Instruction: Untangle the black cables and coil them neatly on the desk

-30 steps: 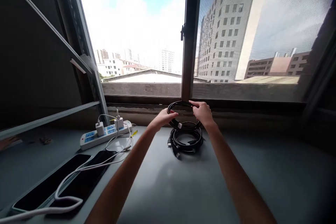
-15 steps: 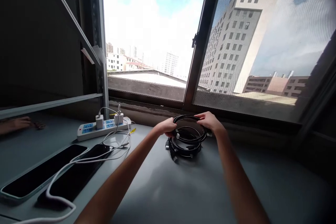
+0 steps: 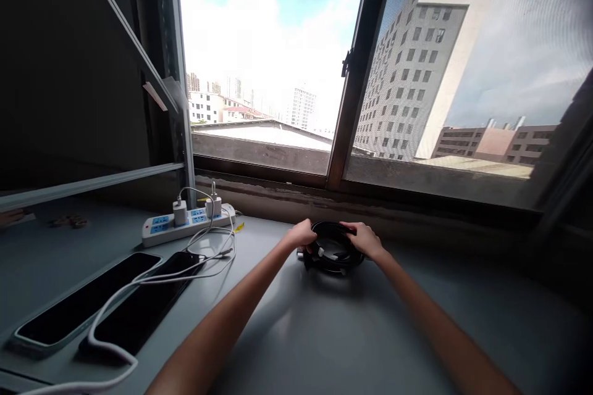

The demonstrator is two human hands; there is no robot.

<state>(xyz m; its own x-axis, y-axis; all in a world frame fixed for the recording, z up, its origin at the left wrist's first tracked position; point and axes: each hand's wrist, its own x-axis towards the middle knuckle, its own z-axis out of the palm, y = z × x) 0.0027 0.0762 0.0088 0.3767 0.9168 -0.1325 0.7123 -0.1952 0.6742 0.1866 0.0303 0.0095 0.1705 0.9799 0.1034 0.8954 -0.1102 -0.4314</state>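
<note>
Coiled black cables (image 3: 331, 267) with pale connectors lie stacked on the grey table near the window wall. My left hand (image 3: 302, 235) is closed on the left side of the top coil, beside a white-tipped connector. On the coil's upper right side, my right hand (image 3: 364, 239) has its fingers closed around the black cable. The top coil rests on or just over the others; the exact contact is too dark to make out.
Two dark-screened phones (image 3: 88, 299) (image 3: 139, 315) lie at the left with white cables (image 3: 160, 279) over one. Behind them are a power strip (image 3: 162, 233) with two chargers and a metal frame (image 3: 92, 184). Part of another person's hand (image 3: 10, 217) shows far left.
Both hands have lowered the top black coil onto or close to the stack. At the far left, the other person's hand has moved further out of view.
</note>
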